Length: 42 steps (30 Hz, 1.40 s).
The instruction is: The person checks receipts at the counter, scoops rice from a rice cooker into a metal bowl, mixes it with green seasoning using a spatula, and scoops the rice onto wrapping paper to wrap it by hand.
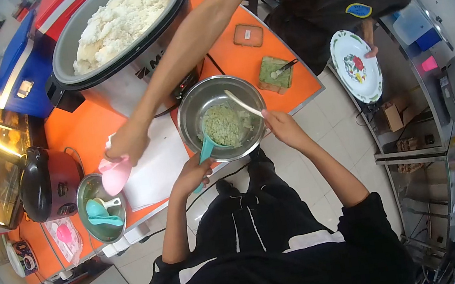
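A steel bowl at the orange table's front edge holds a mound of pale green rice. My left hand is closed around the handle of a teal rice paddle, whose head dips into the rice. In my right hand is the end of a cream-coloured spoon. The spoon leans over the bowl's right side, and I cannot make out its far tip clearly. Right of the bowl sits an open square container of green paste with a small dark-handled spoon in it.
A co-worker's arm crosses above the table, holding a pink rice scoop; their other hand holds a floral plate. A large cooker of white rice stands behind. At left are a bowl of utensils and a red cooker.
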Tool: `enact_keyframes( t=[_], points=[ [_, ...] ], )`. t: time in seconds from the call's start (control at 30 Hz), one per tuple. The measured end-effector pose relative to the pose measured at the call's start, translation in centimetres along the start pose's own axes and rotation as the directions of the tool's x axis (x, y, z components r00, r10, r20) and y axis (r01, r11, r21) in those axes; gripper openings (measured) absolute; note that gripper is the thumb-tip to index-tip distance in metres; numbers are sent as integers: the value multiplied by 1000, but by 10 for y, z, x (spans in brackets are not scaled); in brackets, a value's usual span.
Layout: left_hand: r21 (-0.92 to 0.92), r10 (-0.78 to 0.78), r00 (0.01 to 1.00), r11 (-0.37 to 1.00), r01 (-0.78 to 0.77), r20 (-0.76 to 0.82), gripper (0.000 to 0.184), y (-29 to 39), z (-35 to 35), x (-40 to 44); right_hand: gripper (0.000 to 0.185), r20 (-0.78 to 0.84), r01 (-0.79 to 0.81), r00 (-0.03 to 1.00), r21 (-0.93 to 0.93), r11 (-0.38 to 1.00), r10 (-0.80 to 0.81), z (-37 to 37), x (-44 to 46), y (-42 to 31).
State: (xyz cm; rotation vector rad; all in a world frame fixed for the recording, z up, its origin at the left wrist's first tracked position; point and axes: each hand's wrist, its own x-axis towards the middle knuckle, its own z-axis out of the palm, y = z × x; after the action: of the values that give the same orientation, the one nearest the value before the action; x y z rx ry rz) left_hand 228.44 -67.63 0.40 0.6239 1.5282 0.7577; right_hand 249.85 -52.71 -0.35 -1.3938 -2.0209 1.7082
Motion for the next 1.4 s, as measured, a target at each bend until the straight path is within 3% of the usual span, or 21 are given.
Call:
enact_keyframes(
  t=[0.07,0.1,0.2,0.27,0.33,0.4,0.47,0.57,0.67,0.73,0.8,0.87,0.97,1.03,1.13,1.2,1.23,1.27,1.3,1.37,1.4],
  points=[
    [67,-30,1000,997,30,-1,22,1,1,0,40,-96,302,930,-353,886,-356,22,-12,-8],
    [130,-26,1000,991,26,-3,23,2,4,3,38,-75,99,984,-510,854,-159,43,-25,-25],
    [156,23,999,988,-18,-30,24,-10,12,9,38,-63,102,986,-515,851,-157,42,-19,-23],
    [-105,-4,1000,994,1,-24,21,-22,14,9,35,-10,259,957,-420,870,-290,31,-7,-3],
    [-179,-32,999,983,31,-4,20,-22,14,8,33,-246,299,925,5,954,-288,18,0,5],
    [-384,-71,994,918,99,87,18,-21,12,5,31,-348,241,906,-41,970,-240,27,-20,-1],
    [-442,-80,991,889,118,102,17,-16,15,4,30,-329,331,823,-384,862,-463,57,-38,2],
    [-493,-86,990,860,132,115,17,-15,18,-3,29,-226,96,949,-460,883,-221,76,-40,-11],
    [-507,-40,997,859,67,65,15,-20,10,-8,30,-411,204,852,-309,929,-324,51,-17,-3],
    [-441,-6,990,896,-59,-144,15,-31,7,-13,30,-409,91,834,-560,823,-371,34,-9,-9],
    [-517,17,978,847,-126,-209,14,-41,3,-24,31,-265,-33,927,-764,645,-266,36,12,2],
    [-537,83,966,818,-207,-246,18,-55,-2,-30,36,-240,45,838,-865,499,-491,42,24,2],
    [-569,115,942,772,-284,-314,17,-56,-6,-55,37,-243,156,734,-849,506,-634,68,11,-43],
    [-605,87,927,734,-308,-365,18,-50,-4,-71,35,-176,366,706,-738,567,-686,106,-1,-63],
    [-637,89,909,686,-352,-406,19,-48,0,-72,34,-176,345,717,-752,562,-675,158,-24,-91],
    [-626,120,889,669,-402,-442,18,-53,7,-66,33,-139,565,704,-485,667,-696,181,-20,-78],
    [-619,128,877,662,-424,-464,19,-56,13,-60,33,-81,287,956,59,956,-282,185,-26,-74],
    [-676,134,890,605,-421,-435,19,-59,18,-56,34,190,-218,972,501,837,140,185,-30,-78],
    [-731,126,893,531,-428,-431,19,-61,26,-51,34,206,-249,964,463,850,170,182,-24,-77],
    [-731,88,890,538,-420,-447,20,-57,36,-55,33,594,-441,802,664,603,-67,182,-9,-72],
    [-726,74,887,547,-418,-455,20,-55,36,-55,33,606,-456,793,650,608,-53,183,-1,-61]
  ],
)
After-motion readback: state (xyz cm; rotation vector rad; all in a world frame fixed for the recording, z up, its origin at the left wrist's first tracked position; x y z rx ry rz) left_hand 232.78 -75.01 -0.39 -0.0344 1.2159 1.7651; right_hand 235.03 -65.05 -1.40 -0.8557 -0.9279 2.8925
